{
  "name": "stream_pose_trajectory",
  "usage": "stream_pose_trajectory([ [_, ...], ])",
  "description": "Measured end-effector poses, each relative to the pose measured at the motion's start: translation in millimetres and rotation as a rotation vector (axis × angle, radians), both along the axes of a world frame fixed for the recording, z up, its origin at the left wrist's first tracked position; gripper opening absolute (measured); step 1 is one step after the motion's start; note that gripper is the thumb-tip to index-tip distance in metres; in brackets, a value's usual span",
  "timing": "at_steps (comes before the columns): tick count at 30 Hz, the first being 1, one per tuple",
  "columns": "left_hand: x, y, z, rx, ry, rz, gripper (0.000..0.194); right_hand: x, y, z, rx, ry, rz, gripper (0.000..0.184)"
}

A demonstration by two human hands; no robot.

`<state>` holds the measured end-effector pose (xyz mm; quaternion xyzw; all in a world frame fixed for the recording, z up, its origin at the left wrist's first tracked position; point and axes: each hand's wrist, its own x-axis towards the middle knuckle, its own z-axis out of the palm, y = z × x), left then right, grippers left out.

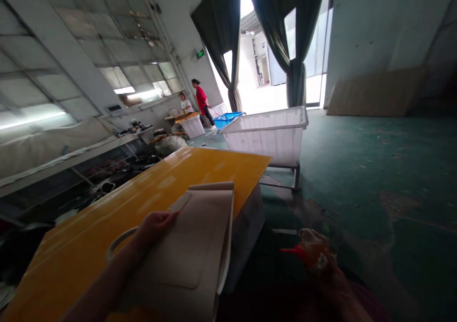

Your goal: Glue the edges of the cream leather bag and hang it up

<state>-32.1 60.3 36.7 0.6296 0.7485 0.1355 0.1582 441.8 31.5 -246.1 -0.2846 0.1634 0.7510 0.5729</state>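
A flat beige bag [209, 236] with a folded top edge lies on the yellow tabletop [200, 162], reaching its right edge. My left hand [157, 224] is closed over the bag, with its fingertips at a pale strip near the top. A pale curved handle [113, 246] loops out behind the left wrist, and it seems to run under the hand. Off the table to the right, my right hand [330, 269] is wrapped round a squeeze bottle [310, 250] whose red nozzle points left. The bottle's lower part is hidden by the fingers.
A large white wheeled bin [267, 138] stands beyond the table, with a blue basket [226, 120] behind it. Two people [202, 98] are farther back by another table. A long bench [71, 157] runs along the left wall. Dark curtains [221, 41] frame a bright doorway.
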Motion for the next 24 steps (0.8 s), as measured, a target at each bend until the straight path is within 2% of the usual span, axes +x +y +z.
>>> stream_pose_trajectory([
  [3,3.0,6.0,50.4,-0.099,-0.003,-0.073,0.062,-0.6,0.6,3.1,-0.015,0.008,0.025,0.065],
  [5,6.2,23.7,64.4,-0.147,-0.017,-0.103,0.061,-2.4,1.8,3.2,-0.01,-0.004,0.05,0.068],
  [6,8.8,35.2,62.5,-0.173,-0.033,-0.121,0.061,-3.7,2.4,2.7,0.004,-0.015,0.052,0.069],
  [8,15.9,59.5,41.7,-0.212,-0.072,-0.137,0.066,-6.2,2.8,0.7,0.04,-0.052,0.045,0.069],
  [11,28.3,88.3,-13.7,-0.205,-0.189,-0.077,0.073,-7.6,0.9,-4.7,0.082,-0.122,0.021,0.063],
  [13,33.7,98.8,-47.8,-0.186,-0.276,-0.082,0.077,-5.5,-1.6,-11.1,0.103,-0.139,0.001,0.057],
  [15,34.8,102.8,-69.4,-0.147,-0.37,-0.1,0.077,-0.8,-4.0,-19.2,0.111,-0.147,-0.016,0.053],
  [18,29.9,102.8,-79.8,-0.124,-0.501,-0.081,0.074,8.4,-5.0,-27.3,0.084,-0.204,-0.02,0.06],
  [20,25.6,102.7,-80.4,-0.13,-0.559,-0.058,0.072,12.3,-2.4,-23.2,0.109,-0.26,-0.027,0.06],
  [22,22.3,103.2,-81.5,-0.125,-0.602,-0.036,0.071,11.3,3.8,-8.1,0.129,-0.286,-0.009,0.057],
  [24,20.5,103.6,-83.8,-0.104,-0.633,-0.024,0.07,4.1,14.4,16.7,0.122,-0.294,0.015,0.06],
])
